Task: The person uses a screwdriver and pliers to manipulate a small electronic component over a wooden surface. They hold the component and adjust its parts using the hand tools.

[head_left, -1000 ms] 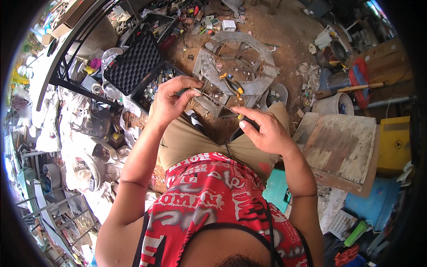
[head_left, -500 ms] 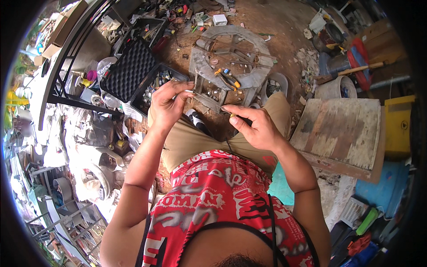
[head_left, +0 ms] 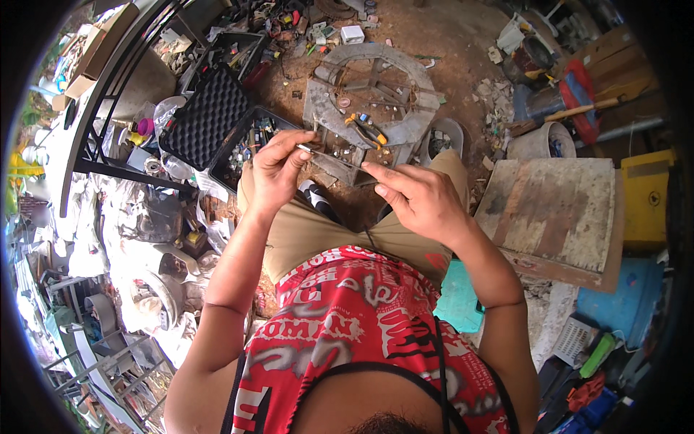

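Observation:
My left hand (head_left: 278, 170) is raised over my left knee, its fingertips pinching a small whitish metal piece (head_left: 304, 148) too small to name. A thin screwdriver-like tool (head_left: 338, 160) spans the gap between my hands, its slim shaft meeting the small piece. My right hand (head_left: 423, 199) is closed round the other end, index finger stretched along it and thumb below; the handle is hidden by the fingers. Just beyond my hands, pliers with orange-and-black handles (head_left: 374, 133) lie on a grey ring-topped stand (head_left: 416, 126).
A black case with foam lid (head_left: 204, 116) lies open at the left, full of small parts. A bucket (head_left: 454, 135) stands beside the stand. At the right sits a worn wooden board (head_left: 553, 217), with a yellow box (head_left: 647, 206) behind it. Small scrap covers the ground.
My right hand has turned slightly, and the yellowish handle end seen under its fingers before is now covered. The left hand keeps its pinch almost in place.

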`<state>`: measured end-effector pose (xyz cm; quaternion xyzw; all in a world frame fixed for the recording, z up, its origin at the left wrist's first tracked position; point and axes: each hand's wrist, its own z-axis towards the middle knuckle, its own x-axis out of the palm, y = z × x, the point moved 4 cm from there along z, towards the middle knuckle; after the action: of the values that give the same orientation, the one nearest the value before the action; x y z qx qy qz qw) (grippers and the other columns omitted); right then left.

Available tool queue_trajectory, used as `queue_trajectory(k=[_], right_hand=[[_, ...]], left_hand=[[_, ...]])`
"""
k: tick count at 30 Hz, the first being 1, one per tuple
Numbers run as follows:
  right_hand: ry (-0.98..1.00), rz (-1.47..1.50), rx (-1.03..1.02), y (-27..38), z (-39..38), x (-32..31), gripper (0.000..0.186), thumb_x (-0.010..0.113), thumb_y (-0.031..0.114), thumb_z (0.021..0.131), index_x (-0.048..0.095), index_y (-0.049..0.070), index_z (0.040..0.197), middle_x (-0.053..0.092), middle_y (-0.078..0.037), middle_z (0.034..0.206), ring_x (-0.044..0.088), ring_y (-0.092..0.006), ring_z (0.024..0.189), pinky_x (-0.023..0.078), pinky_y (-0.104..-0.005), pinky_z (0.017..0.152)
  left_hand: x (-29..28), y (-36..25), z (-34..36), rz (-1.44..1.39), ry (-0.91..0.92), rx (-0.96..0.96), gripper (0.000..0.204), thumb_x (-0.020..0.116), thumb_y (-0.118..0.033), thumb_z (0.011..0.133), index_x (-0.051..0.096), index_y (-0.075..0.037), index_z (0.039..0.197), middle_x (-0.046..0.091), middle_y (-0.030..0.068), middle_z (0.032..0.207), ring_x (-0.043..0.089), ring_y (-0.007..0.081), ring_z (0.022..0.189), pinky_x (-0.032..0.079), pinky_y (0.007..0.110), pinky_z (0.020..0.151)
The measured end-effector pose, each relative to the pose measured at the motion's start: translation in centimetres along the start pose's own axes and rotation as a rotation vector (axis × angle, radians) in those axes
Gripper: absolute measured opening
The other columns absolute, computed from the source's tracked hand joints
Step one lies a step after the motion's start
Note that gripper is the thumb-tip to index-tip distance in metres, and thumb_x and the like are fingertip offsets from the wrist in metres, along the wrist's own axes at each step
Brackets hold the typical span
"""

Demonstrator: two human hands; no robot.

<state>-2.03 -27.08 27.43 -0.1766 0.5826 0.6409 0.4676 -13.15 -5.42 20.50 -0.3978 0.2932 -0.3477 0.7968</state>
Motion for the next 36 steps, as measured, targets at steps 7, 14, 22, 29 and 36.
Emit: queue_trajectory(k=[7, 14, 22, 29, 36], right_hand=[[-0.114, -0.171, -0.016, 0.5, -0.2, 1.2, 0.041, 0.066, 0.012, 0.086, 0.062, 0.015, 0.127, 0.057, -0.006, 0.077, 0.058, -0.0243, 0.064, 0.049, -0.0372, 0.059], [-0.156, -0.221, -0.012, 0.2, -0.6, 2.5, 0.041, 0.066, 0.014, 0.086, 0.062, 0.016, 0.126, 0.058, -0.007, 0.074, 0.059, -0.0267, 0.061, 0.050, -0.0383, 0.056], [-0.081, -0.230, 0.028, 0.1, -0.2, 1.9, 0.038, 0.064, 0.016, 0.086, 0.063, 0.017, 0.123, 0.058, -0.007, 0.072, 0.062, -0.0282, 0.062, 0.051, -0.0400, 0.054], [-0.104, -0.302, -0.001, 0.7, -0.3, 2.0, 0.039, 0.064, 0.017, 0.086, 0.063, 0.017, 0.124, 0.058, -0.008, 0.076, 0.063, -0.0273, 0.065, 0.052, -0.0402, 0.056], [-0.087, -0.321, -0.037, 1.6, 0.2, 1.4, 0.040, 0.063, 0.017, 0.087, 0.061, 0.019, 0.127, 0.055, -0.008, 0.076, 0.062, -0.0274, 0.062, 0.052, -0.0386, 0.054]], left_hand=[[3.1, 0.3, -1.1, -1.036, -0.165, -0.400, 0.029, 0.052, -0.025, 0.100, 0.060, -0.004, 0.119, 0.059, 0.0173, 0.127, 0.064, 0.0266, 0.107, 0.052, 0.037, 0.096], [3.3, 1.8, -1.8, -1.057, -0.202, -0.482, 0.021, 0.050, -0.022, 0.101, 0.060, -0.007, 0.111, 0.063, 0.0151, 0.119, 0.066, 0.0253, 0.103, 0.056, 0.036, 0.092], [3.0, 1.5, -2.0, -1.002, -0.177, -0.684, 0.022, 0.049, -0.022, 0.101, 0.059, -0.007, 0.114, 0.064, 0.0117, 0.118, 0.065, 0.0234, 0.105, 0.056, 0.034, 0.091], [3.7, 1.4, -2.0, -0.970, -0.226, -0.567, 0.023, 0.050, -0.020, 0.101, 0.058, -0.005, 0.117, 0.063, 0.0118, 0.120, 0.066, 0.0218, 0.104, 0.056, 0.031, 0.088], [2.7, -0.3, -1.1, -0.496, -0.286, -0.398, 0.025, 0.064, -0.003, 0.092, 0.061, 0.004, 0.116, 0.068, 0.0073, 0.109, 0.065, 0.0101, 0.091, 0.051, 0.024, 0.084]])
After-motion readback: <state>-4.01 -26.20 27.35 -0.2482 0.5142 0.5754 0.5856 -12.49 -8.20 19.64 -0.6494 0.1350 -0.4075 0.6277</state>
